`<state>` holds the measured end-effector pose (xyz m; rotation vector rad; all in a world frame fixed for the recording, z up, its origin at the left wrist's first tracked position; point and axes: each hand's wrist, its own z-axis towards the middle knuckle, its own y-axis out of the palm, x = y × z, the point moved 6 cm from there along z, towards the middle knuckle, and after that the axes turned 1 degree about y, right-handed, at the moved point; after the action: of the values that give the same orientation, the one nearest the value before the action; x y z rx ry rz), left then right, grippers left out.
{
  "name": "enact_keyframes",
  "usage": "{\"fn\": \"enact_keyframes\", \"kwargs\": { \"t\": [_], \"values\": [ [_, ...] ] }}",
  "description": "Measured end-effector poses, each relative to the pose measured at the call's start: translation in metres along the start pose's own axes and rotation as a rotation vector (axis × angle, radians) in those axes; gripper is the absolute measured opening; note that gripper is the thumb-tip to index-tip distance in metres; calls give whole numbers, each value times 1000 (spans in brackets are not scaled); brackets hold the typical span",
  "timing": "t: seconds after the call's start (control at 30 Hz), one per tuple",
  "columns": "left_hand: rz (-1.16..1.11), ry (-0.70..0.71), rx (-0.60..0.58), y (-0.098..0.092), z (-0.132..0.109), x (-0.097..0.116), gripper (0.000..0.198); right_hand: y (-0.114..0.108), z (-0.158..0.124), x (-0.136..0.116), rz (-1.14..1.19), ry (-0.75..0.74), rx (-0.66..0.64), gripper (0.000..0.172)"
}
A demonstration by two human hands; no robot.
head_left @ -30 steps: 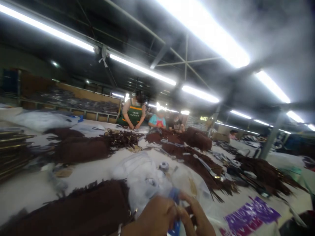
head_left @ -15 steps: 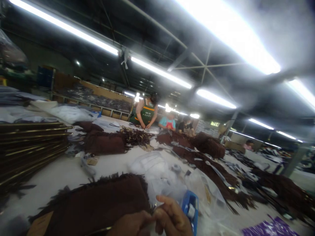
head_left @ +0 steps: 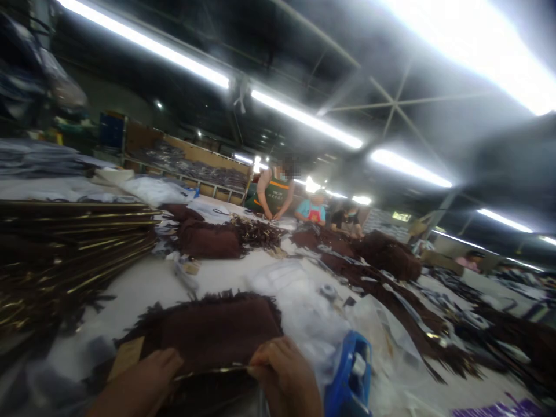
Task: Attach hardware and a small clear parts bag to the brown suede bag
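A dark brown fringed bag (head_left: 217,330) lies on the table in front of me, its gold zipper (head_left: 212,369) running along the near edge. At the zipper's right end, the fingers of my right hand (head_left: 284,365) pinch the bag's edge. My left hand (head_left: 158,368) has its fingers closed on the same edge at the left, beside a tan card tag (head_left: 125,359). Just right of my right hand stands a blue tape dispenser (head_left: 350,373). The bag's near part is partly hidden by my hands.
A tall stack of brown bags (head_left: 78,249) with gold zippers rises at the left. Clear plastic bags (head_left: 286,295) lie beyond my right hand. More brown fringed pieces (head_left: 391,313) spread to the right. Across the table a person in a green apron (head_left: 273,194) works.
My hands were together near the bag's right corner. Now they are apart, the left one moved left along the zipper edge. The view has turned slightly left.
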<state>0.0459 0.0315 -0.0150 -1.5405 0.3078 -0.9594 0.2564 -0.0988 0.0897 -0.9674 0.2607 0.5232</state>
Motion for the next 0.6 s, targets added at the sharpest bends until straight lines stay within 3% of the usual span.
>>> {"fn": "enact_keyframes", "kwargs": {
  "t": [0.13, 0.3, 0.43, 0.53, 0.6],
  "values": [
    [-63, 23, 35, -32, 4, 16, 27, 36, 10, -20, 22, -4, -149, 10],
    [-72, -6, 40, -39, 14, 3, 17, 71, 14, -12, -61, 134, -327, 15],
    [-131, -8, 64, -37, 18, 2, 26, 82, 16, 6, -179, 153, -324, 19],
    [-242, 124, 78, -39, 23, 13, 31, 85, 17, 19, -225, 140, -306, 18],
    [-306, 214, 26, -39, 26, 23, 29, 85, 19, 23, -230, 119, -290, 18]
  ]
}}
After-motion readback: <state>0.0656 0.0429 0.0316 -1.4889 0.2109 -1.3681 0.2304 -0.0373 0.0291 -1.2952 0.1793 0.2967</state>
